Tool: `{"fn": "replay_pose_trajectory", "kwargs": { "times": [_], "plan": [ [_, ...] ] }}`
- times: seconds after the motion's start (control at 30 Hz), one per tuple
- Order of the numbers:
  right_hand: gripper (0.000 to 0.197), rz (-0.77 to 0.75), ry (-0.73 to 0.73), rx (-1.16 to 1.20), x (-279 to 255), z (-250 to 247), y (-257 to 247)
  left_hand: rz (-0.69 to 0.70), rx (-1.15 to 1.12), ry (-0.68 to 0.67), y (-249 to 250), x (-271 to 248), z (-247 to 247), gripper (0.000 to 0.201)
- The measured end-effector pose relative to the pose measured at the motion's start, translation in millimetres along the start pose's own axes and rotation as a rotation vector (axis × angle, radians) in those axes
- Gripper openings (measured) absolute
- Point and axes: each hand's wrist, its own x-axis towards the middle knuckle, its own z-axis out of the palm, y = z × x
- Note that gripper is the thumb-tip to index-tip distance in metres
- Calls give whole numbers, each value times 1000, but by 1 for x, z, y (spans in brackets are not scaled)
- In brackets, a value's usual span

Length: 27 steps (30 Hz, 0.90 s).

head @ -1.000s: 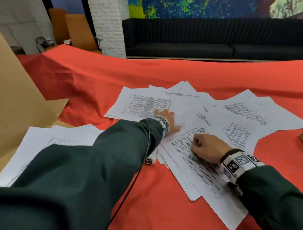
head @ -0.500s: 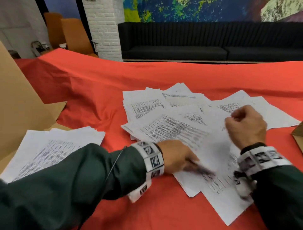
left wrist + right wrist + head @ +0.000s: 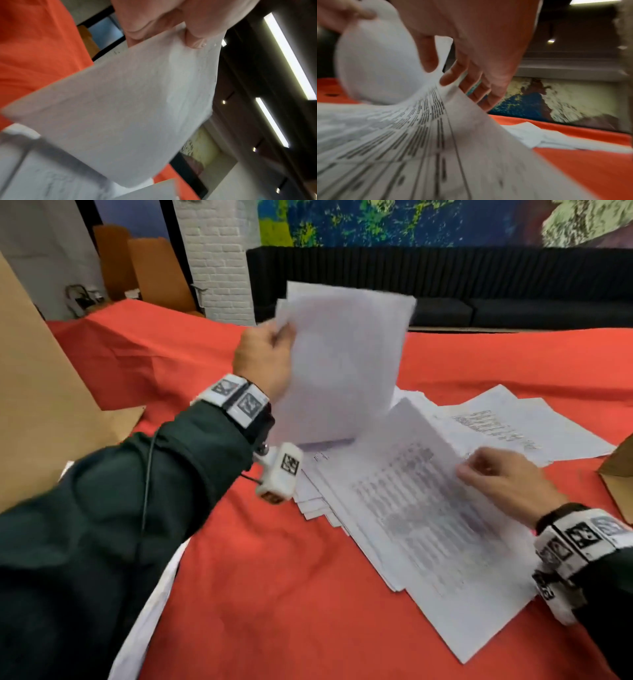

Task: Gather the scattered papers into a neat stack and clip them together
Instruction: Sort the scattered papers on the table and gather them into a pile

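Observation:
White printed papers lie spread on the red tablecloth point(image 3: 274, 594). My left hand point(image 3: 282, 333) is raised above the table and pinches the corner of a few sheets point(image 3: 342, 361), which stand upright with their blank backs toward me. The left wrist view shows the same lifted sheets point(image 3: 128, 101) pinched by the thumb and fingers of my left hand point(image 3: 171, 27). My right hand point(image 3: 469, 470) pinches the far edge of the top printed sheet point(image 3: 411, 508) of the pile. The right wrist view shows my right hand point(image 3: 440, 70) with thumb above and fingers under that sheet point(image 3: 419, 148). No clip is visible.
More loose papers point(image 3: 513, 426) lie at the back right. Another white stack point(image 3: 150, 611) sits near left, mostly hidden by my sleeve. Brown cardboard point(image 3: 34, 388) stands at left, and a cardboard corner point(image 3: 620, 474) is at the right edge. A dark sofa point(image 3: 479, 285) is behind.
My left hand has risen from the pile's near edge with a few sheets, now held upright. My right hand has come down from the air and taken the top printed sheet's edge.

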Motion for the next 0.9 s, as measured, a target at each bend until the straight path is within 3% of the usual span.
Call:
{"fn": "replay_pose_trajectory", "kwargs": {
  "times": [0.07, 0.13, 0.23, 0.33, 0.4, 0.47, 0.57, 0.63, 0.73, 0.8, 0.9],
  "plan": [
    [13, -63, -287, -119, -4, 6, -13, -7, -93, 75, 5, 9, -7, 39],
    [12, -58, -455, -266, -3, 14, -19, 54, -221, 107, 15, 4, -10, 35],
    [11, 8, -411, -326, 2, 23, -20, 186, -325, -19, 26, -34, 3, 19],
    [23, 102, -295, -174, 9, 20, -6, 290, -265, -328, 14, -90, 16, 39],
    [29, 237, -227, 1, 12, 13, 8, 300, -83, -593, -10, -121, 19, 36],
    [22, 343, -204, 174, 13, 7, 23, 339, 165, -935, -32, -143, 17, 35],
    [17, 510, -257, 449, 9, -1, 28, 439, 493, -1369, -49, -154, 10, 49],
    [23, 531, -250, 516, 12, -3, 29, 297, 587, -1403, -49, -149, 2, 81],
    [32, 495, -208, 410, 24, -1, 28, 101, 714, -1236, -54, -137, -2, 128],
    [38, 454, -250, 196, 34, 3, 20, -23, 907, -1123, -60, -131, 2, 140],
    [50, 454, -335, -80, 43, 14, -13, -174, 1099, -1088, -57, -132, 14, 141]
  ]
}}
